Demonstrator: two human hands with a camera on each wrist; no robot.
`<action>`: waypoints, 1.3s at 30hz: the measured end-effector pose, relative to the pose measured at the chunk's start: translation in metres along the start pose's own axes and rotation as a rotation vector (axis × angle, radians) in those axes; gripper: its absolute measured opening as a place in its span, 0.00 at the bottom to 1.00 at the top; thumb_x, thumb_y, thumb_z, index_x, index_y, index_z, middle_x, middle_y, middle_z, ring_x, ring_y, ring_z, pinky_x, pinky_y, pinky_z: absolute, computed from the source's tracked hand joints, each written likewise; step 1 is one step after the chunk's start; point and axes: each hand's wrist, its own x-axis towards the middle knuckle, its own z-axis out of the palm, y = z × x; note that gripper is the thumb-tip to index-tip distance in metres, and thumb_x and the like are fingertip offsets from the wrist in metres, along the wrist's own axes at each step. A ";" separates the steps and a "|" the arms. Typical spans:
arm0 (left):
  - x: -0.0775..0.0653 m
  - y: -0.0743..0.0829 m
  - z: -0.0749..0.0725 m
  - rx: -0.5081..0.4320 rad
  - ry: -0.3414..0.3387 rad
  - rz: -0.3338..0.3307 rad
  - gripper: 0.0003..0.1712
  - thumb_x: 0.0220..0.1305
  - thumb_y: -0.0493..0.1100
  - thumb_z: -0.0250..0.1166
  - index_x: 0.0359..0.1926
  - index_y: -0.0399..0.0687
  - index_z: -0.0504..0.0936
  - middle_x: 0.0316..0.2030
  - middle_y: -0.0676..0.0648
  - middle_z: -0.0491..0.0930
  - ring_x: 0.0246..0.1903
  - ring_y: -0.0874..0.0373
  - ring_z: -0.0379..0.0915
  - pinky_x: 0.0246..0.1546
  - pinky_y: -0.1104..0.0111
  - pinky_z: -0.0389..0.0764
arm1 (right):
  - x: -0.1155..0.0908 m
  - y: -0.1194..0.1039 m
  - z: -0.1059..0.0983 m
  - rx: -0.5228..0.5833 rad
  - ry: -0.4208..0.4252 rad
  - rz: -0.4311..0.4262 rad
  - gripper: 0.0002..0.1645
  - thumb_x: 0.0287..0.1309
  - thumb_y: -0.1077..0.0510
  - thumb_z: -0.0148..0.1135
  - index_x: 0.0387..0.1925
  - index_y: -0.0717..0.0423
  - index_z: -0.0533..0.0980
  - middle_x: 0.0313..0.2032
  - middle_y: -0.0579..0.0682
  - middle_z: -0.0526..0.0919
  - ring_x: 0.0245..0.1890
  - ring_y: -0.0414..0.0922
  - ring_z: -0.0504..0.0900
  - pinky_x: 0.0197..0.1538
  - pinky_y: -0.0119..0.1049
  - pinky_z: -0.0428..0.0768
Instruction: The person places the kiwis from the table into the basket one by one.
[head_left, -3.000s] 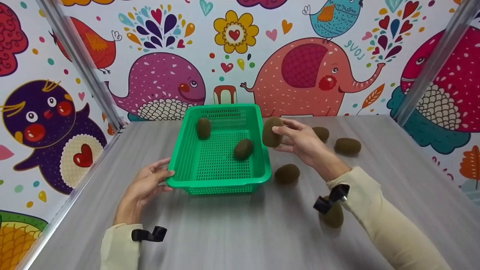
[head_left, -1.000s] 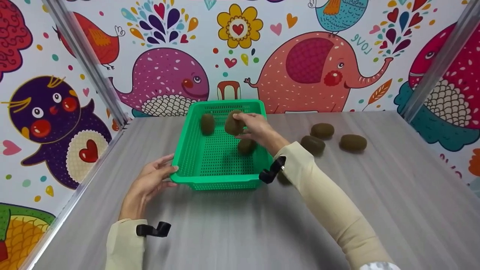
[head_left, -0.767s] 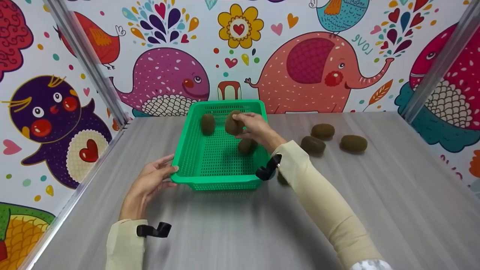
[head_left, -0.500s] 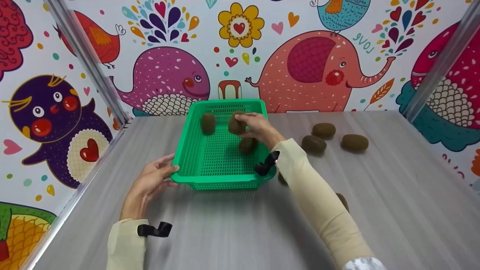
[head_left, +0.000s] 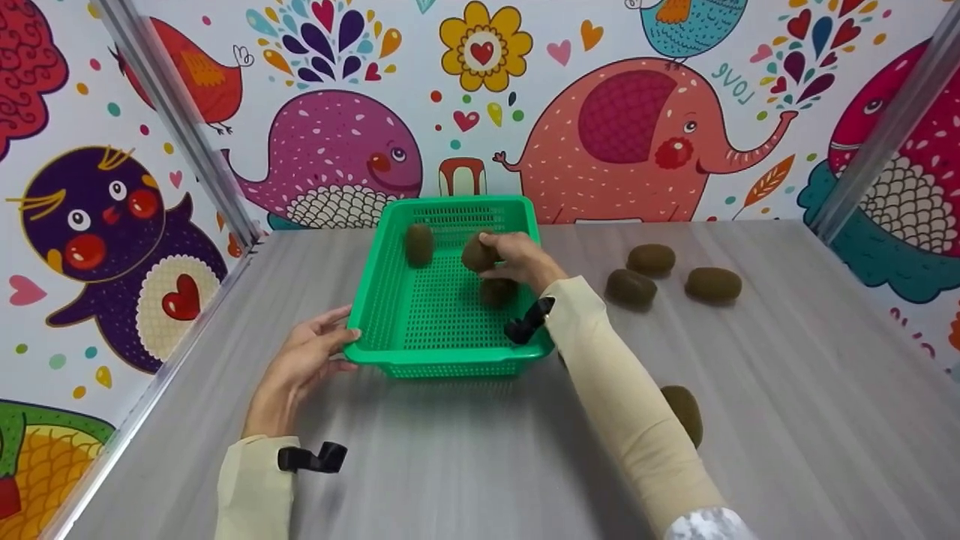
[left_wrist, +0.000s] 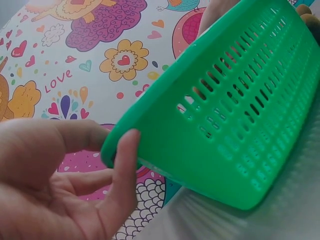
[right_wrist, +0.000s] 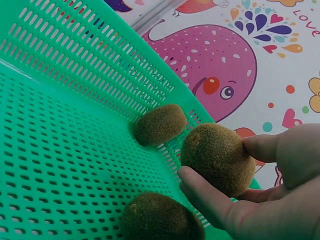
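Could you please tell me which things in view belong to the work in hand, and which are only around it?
Belong to the job, it seems:
green basket, pinched by the left hand
held kiwi, in the right hand
two kiwis inside the basket
loose kiwis outside it, probably

Only around:
table
patterned wall
metal posts
black wrist clips

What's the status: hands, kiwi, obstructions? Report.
Left hand grips basket rim. Right hand holds kiwi over basket floor. Two other kiwis inside; no clear obstruction.
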 end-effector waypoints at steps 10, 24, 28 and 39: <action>0.001 0.001 0.001 -0.012 0.012 -0.016 0.38 0.72 0.37 0.57 0.77 0.38 0.54 0.64 0.38 0.67 0.39 0.65 0.80 0.32 0.71 0.84 | 0.002 0.000 0.001 0.040 0.013 0.018 0.31 0.74 0.57 0.53 0.72 0.64 0.60 0.70 0.60 0.63 0.70 0.55 0.68 0.63 0.49 0.79; 0.001 0.002 0.001 -0.014 0.007 -0.007 0.38 0.72 0.37 0.58 0.78 0.38 0.53 0.57 0.43 0.70 0.37 0.65 0.79 0.34 0.71 0.84 | 0.003 0.000 0.003 -0.050 0.064 0.014 0.37 0.74 0.58 0.52 0.76 0.63 0.51 0.73 0.59 0.58 0.73 0.54 0.64 0.61 0.45 0.81; 0.001 0.001 0.001 -0.016 0.013 -0.011 0.38 0.72 0.37 0.58 0.78 0.38 0.53 0.61 0.40 0.69 0.36 0.66 0.79 0.33 0.72 0.84 | 0.000 -0.001 0.001 -0.058 0.053 0.019 0.36 0.73 0.60 0.53 0.76 0.63 0.53 0.74 0.60 0.58 0.75 0.55 0.62 0.64 0.45 0.79; 0.002 0.000 0.000 -0.014 0.006 -0.006 0.37 0.73 0.38 0.57 0.78 0.39 0.54 0.63 0.39 0.70 0.38 0.65 0.80 0.33 0.72 0.84 | -0.022 -0.008 0.003 0.079 -0.049 0.020 0.29 0.76 0.56 0.50 0.73 0.59 0.62 0.72 0.63 0.63 0.70 0.59 0.71 0.70 0.45 0.73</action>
